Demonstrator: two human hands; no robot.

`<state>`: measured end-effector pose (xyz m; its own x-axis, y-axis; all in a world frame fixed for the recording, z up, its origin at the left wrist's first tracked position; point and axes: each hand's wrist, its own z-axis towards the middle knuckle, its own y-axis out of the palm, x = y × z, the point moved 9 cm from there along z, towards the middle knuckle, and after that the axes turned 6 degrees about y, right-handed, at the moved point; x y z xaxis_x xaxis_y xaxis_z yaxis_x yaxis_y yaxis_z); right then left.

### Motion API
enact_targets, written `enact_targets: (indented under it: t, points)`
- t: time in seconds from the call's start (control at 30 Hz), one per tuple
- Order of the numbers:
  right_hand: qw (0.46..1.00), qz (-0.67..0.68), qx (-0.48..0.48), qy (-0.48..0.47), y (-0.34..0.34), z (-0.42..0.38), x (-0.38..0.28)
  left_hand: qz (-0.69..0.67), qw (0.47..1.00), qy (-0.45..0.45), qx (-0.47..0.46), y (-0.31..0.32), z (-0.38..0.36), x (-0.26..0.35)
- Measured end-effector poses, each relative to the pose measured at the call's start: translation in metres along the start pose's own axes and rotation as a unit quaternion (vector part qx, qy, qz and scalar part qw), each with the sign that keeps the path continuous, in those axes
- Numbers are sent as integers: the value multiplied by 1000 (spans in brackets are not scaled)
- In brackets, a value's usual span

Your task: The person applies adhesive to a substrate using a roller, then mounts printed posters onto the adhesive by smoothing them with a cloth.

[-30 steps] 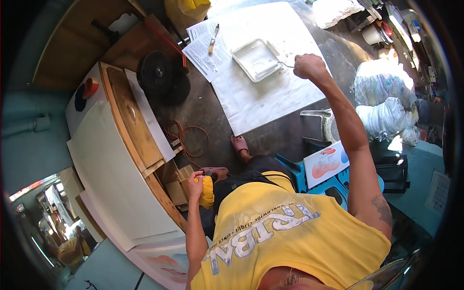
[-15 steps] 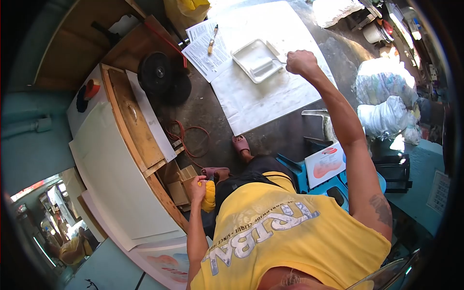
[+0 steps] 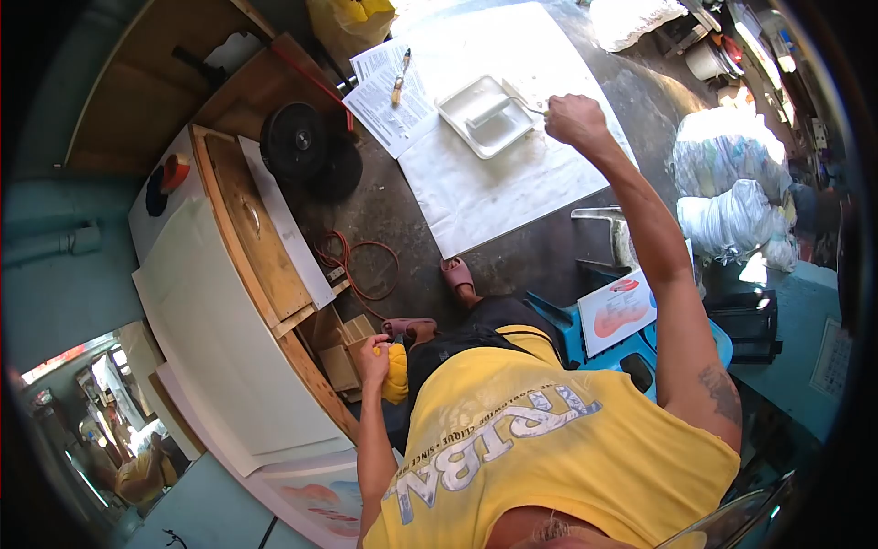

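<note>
My right hand (image 3: 574, 119) is stretched out over the floor, closed on the wire handle of a paint roller (image 3: 498, 108). The roller's sleeve lies inside a white paint tray (image 3: 477, 128), which rests on a white sheet (image 3: 494, 188) spread on the dark floor. My left hand (image 3: 372, 349) hangs low by my knee, gripping a yellow cloth (image 3: 395, 371). A white-painted board (image 3: 215, 339) leans beside it at the left.
A small brush (image 3: 401, 82) lies on printed papers (image 3: 393, 108) past the tray. A black round disc (image 3: 298, 142) and an orange cord (image 3: 361, 265) sit on the floor. Wooden cabinet parts (image 3: 256, 229) stand at the left, stuffed bags (image 3: 732, 192) at the right, a blue stool (image 3: 567, 334) beneath me.
My right hand swung left then back slightly, and the roller moved within the tray from its lower edge toward the middle. My left hand stayed put on the cloth.
</note>
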<state>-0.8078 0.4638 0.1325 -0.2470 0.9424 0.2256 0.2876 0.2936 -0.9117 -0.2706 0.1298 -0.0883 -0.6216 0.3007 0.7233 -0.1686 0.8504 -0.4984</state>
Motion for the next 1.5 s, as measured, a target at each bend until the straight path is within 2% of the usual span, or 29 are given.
enact_targets:
  t: [0.1, 0.2, 0.33, 0.47, 0.57, 0.63, 0.67, 0.77, 0.93, 1.03, 1.13, 1.27, 1.37, 1.5]
  points:
    - [999, -13, -40, 15, -1, -18, 15, -9, 1000, 12, 18, -5, -10, 6]
    - [1000, 4, -3, 13, 32, 6, 16, 4, 1000, 9, 5, -2, -9, 2]
    - [999, 45, 7, 29, 35, 9, 16, 16, 1000, 3, -3, -1, -10, 8]
    - [989, 137, 44, 43, 49, -6, 53, -13, 999, 27, 27, -5, -10, 2]
    - [978, 202, 7, 48, 77, -11, 70, -23, 999, 25, 25, -2, -11, -8]
    - [969, 240, 4, 56, 93, -19, 76, -25, 999, -9, 27, -2, -11, -10]
    - [971, 233, -7, 58, 99, -20, 75, -25, 999, -28, 25, -3, -15, -11]
    - [973, 221, -33, 59, 108, -23, 70, 21, 1000, 11, 16, -3, -18, 6]
    - [972, 222, -37, 64, 94, -24, 70, 23, 1000, -7, 5, 3, -14, 8]
    - [975, 220, 18, 28, 84, -23, 68, 39, 999, -11, -7, 10, -4, 27]
    - [931, 319, -152, 88, 85, -36, 69, 31, 999, 0, -24, 19, 9, 54]
    - [816, 502, -271, 94, 107, -52, 69, 14, 998, 42, -36, 33, 27, 65]
    - [762, 547, -326, 119, 127, -52, 78, 26, 997, 54, -42, 38, 32, 70]
    - [701, 610, -353, 108, 149, -48, 82, 51, 996, 50, -49, 38, 28, 87]
